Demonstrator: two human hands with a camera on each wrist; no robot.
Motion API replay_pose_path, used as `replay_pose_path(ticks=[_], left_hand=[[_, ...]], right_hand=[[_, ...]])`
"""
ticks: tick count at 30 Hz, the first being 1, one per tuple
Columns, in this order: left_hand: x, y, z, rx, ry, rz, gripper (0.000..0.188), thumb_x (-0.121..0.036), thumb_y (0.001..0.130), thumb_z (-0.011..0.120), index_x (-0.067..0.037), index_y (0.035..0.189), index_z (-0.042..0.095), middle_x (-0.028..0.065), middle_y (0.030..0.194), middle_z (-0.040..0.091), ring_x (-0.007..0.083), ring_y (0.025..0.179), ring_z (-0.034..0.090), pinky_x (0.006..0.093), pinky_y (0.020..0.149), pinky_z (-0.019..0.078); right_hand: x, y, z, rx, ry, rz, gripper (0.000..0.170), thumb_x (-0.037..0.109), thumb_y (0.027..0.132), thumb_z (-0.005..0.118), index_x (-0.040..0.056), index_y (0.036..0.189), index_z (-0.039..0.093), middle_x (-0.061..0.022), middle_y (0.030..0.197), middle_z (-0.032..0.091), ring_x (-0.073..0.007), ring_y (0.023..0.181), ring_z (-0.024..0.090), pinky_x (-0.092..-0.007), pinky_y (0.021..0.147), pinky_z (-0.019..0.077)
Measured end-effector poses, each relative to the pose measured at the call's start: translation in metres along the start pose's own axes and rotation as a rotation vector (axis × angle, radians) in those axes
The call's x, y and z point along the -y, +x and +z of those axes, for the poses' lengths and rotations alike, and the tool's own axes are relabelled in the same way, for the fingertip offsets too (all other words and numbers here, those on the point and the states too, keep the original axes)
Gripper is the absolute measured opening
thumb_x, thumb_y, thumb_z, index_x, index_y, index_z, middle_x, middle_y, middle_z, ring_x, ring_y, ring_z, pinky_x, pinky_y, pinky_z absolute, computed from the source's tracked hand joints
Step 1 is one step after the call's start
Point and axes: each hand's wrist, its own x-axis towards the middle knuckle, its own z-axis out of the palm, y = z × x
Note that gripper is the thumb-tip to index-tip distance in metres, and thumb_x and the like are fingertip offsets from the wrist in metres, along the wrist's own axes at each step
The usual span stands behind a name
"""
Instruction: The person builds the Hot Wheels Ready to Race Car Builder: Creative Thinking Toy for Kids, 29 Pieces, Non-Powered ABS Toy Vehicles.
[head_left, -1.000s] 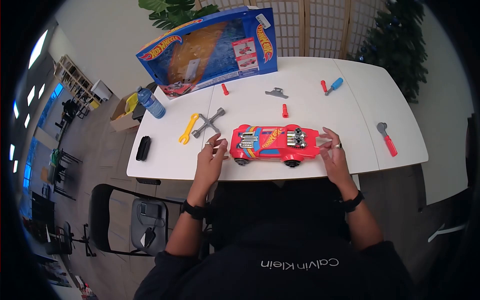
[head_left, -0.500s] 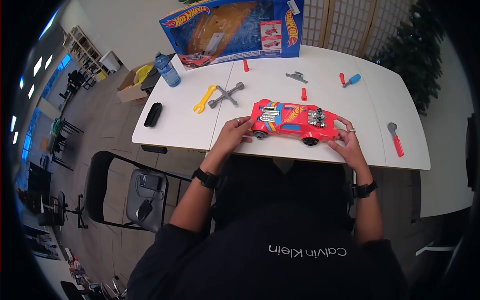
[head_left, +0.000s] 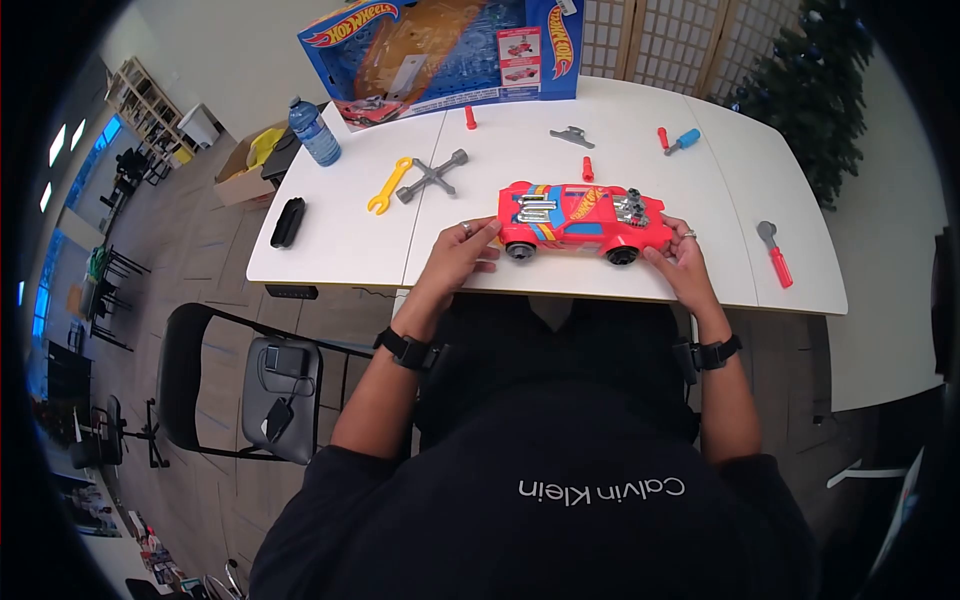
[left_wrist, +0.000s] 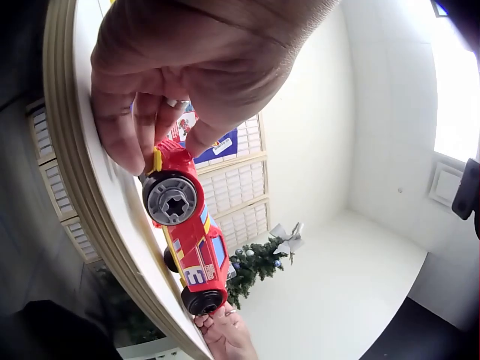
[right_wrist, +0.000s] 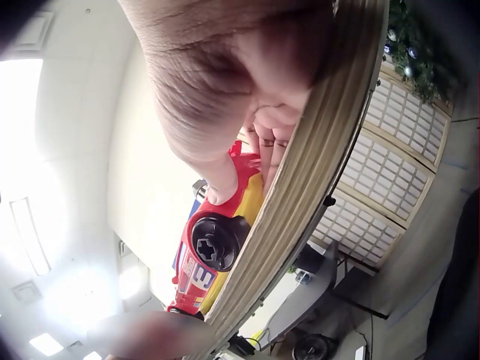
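A red toy car (head_left: 580, 222) with blue and yellow stripes and black wheels stands near the front edge of the white table (head_left: 700, 215). My left hand (head_left: 458, 262) grips its left end, thumb on the body; the left wrist view shows that hand (left_wrist: 187, 67) pinching the car (left_wrist: 202, 251) beside a grey-hubbed wheel. At the other end my right hand (head_left: 685, 265) holds the car between thumb and fingers. In the right wrist view the thumb of this hand (right_wrist: 217, 90) presses on the red body (right_wrist: 196, 247), and its other fingers are partly hidden behind the table edge.
Behind the car lie a yellow wrench (head_left: 390, 186), a grey cross wrench (head_left: 432, 176), a grey part (head_left: 573, 136) and several red pegs. A blue screwdriver (head_left: 684, 140) and red-handled tool (head_left: 776, 258) lie right. A bottle (head_left: 315, 132), black case (head_left: 288, 223) and blue box (head_left: 450, 102) stand farther left and back.
Both hands have closed in on the car's ends and now grip it. The car has shifted slightly and turned relative to the table; the head view has moved too.
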Motion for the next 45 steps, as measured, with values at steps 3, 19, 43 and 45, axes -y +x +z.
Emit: replay_pose_path(ticks=[3,19,43,45], left_hand=[[0.0,0.001,0.004,0.008,0.005,-0.007,0.053,-0.041,0.104,0.069,-0.001,0.139,0.067,0.0043,0.116,0.071,0.0121,0.097,0.066,0.0275,0.08,0.0571],[0.002,0.008,0.024,-0.025,0.296,0.093,0.075,-0.064,0.109,0.043,0.003,0.127,0.071,0.0124,0.114,0.066,0.0144,0.08,0.06,0.0289,0.069,0.0584],[0.005,-0.026,-0.093,-0.18,0.17,-0.157,0.049,-0.051,0.104,0.062,-0.004,0.112,0.071,0.0066,0.083,0.071,0.0121,0.055,0.068,0.0258,0.052,0.0581],[0.006,-0.022,-0.092,-0.166,0.193,-0.172,0.05,-0.052,0.103,0.065,-0.003,0.109,0.071,0.007,0.082,0.071,0.0125,0.054,0.068,0.0263,0.05,0.0576]], right_hand=[[0.001,0.0,0.004,-0.03,0.038,0.016,0.063,0.017,0.1,0.076,-0.0037,0.148,0.042,-0.0111,0.119,0.069,-0.011,0.098,0.064,-0.0281,0.093,0.0501],[0.089,-0.043,0.026,-0.412,-1.172,-0.456,0.047,0.029,0.092,0.08,0.0057,0.131,0.065,-0.0173,0.139,0.056,-0.0365,0.124,0.056,-0.0491,0.107,0.0432],[0.079,0.028,0.149,-0.017,-1.159,-0.536,0.043,0.021,0.097,0.071,0.0155,0.139,0.069,-0.0153,0.141,0.063,-0.0304,0.136,0.055,-0.0562,0.122,0.0295],[0.079,0.024,0.133,-0.032,-1.187,-0.476,0.043,0.022,0.097,0.071,0.0162,0.14,0.068,-0.0141,0.142,0.063,-0.0289,0.138,0.055,-0.0549,0.123,0.0293]])
